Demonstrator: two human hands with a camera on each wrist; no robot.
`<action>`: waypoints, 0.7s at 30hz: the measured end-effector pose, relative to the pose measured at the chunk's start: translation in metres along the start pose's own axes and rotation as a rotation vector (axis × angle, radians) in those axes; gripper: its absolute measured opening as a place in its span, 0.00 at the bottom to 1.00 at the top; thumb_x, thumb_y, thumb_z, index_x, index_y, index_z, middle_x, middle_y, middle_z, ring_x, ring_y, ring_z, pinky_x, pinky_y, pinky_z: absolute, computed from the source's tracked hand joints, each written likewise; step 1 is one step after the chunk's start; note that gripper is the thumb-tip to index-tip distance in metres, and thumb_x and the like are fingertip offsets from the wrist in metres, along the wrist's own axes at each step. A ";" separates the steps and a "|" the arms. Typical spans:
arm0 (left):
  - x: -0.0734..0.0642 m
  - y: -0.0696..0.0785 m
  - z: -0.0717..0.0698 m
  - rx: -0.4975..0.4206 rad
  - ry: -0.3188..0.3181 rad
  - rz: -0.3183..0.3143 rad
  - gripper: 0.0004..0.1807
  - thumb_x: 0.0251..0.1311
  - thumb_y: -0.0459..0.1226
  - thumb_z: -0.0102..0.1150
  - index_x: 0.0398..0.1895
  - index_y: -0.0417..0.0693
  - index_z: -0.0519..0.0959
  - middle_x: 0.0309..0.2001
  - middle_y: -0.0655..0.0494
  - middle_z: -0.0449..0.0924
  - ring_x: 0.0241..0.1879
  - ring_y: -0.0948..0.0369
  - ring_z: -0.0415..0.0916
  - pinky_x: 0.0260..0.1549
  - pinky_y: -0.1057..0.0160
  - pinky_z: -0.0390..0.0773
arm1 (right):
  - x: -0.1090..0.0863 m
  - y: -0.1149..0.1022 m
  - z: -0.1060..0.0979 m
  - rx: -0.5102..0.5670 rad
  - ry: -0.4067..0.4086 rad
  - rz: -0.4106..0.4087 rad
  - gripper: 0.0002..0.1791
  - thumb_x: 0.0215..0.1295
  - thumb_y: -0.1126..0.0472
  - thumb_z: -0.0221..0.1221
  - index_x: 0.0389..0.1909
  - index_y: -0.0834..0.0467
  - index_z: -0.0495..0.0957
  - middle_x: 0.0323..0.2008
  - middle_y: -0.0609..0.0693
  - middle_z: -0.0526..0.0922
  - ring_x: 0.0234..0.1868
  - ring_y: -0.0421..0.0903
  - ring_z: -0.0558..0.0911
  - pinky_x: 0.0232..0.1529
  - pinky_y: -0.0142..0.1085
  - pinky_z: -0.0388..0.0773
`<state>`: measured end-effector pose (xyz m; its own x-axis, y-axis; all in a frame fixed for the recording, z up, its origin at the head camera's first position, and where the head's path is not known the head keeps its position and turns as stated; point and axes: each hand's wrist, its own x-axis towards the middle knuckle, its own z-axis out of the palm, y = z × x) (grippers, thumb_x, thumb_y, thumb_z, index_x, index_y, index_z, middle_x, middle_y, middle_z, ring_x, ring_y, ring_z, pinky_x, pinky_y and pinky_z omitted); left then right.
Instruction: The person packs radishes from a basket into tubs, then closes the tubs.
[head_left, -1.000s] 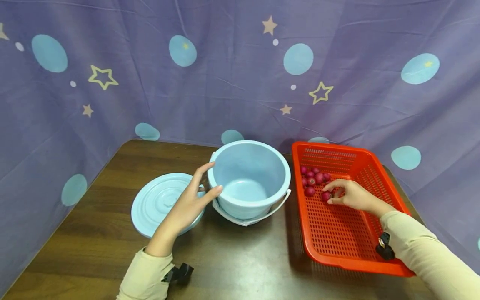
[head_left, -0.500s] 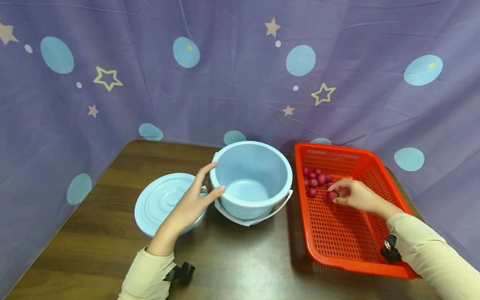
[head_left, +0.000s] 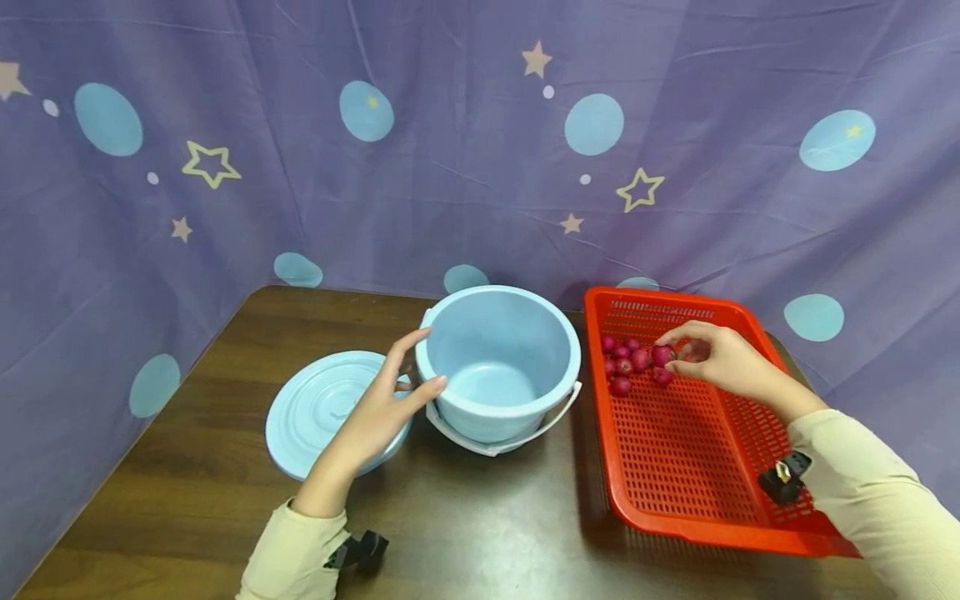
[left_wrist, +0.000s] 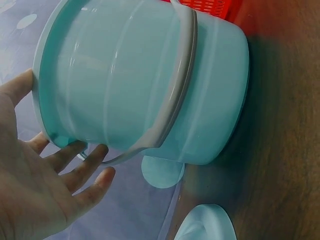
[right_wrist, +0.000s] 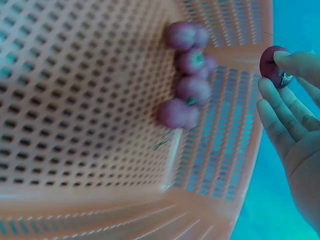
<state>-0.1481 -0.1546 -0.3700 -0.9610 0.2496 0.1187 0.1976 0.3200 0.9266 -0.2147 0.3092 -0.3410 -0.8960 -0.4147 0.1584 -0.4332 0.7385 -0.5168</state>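
Note:
My left hand point(head_left: 378, 408) rests against the near left side of a light blue bucket point(head_left: 495, 421), thumb and index finger at its rim and fingers spread. The left wrist view shows the other fingers reaching under the rim beside the grey handle point(left_wrist: 175, 95). Between thumb and fingertips my right hand point(head_left: 720, 358) pinches a red radish point(head_left: 663, 356), raised over the red basket point(head_left: 618, 483). Its thin root and cut stem show on this radish point(right_wrist: 274, 66) in the right wrist view. Several more radishes point(head_left: 622, 367) lie in the basket's far left corner.
A round light blue lid point(head_left: 311, 408) lies on the brown wooden table point(head_left: 465, 517) left of the bucket, partly behind the left hand. A purple curtain point(head_left: 465, 167) with stars and dots hangs behind the table.
My right hand has lifted the pinched radish from the basket floor and moved slightly away from me. The left hand stays at the bucket rim.

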 end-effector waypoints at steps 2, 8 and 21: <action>0.001 -0.001 0.000 -0.009 0.006 0.007 0.37 0.69 0.50 0.57 0.77 0.65 0.52 0.71 0.50 0.59 0.67 0.53 0.60 0.60 0.42 0.61 | 0.004 -0.007 -0.001 0.001 0.015 -0.019 0.17 0.57 0.69 0.69 0.48 0.58 0.83 0.39 0.51 0.83 0.32 0.40 0.80 0.29 0.33 0.75; 0.000 -0.003 0.001 -0.033 0.012 0.001 0.38 0.69 0.50 0.58 0.77 0.66 0.51 0.73 0.52 0.57 0.70 0.54 0.58 0.60 0.44 0.61 | 0.020 -0.023 0.001 0.021 0.017 -0.074 0.16 0.57 0.69 0.69 0.47 0.56 0.83 0.39 0.49 0.84 0.33 0.40 0.82 0.31 0.33 0.76; -0.001 -0.002 0.001 -0.004 0.016 0.001 0.38 0.69 0.52 0.56 0.77 0.67 0.50 0.73 0.51 0.57 0.70 0.54 0.57 0.61 0.44 0.61 | 0.055 -0.063 0.011 0.059 0.032 -0.177 0.16 0.56 0.70 0.68 0.46 0.56 0.84 0.38 0.47 0.81 0.36 0.43 0.82 0.38 0.35 0.79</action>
<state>-0.1471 -0.1545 -0.3722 -0.9638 0.2355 0.1252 0.1978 0.3163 0.9278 -0.2355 0.2343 -0.3092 -0.8093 -0.5179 0.2772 -0.5788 0.6228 -0.5264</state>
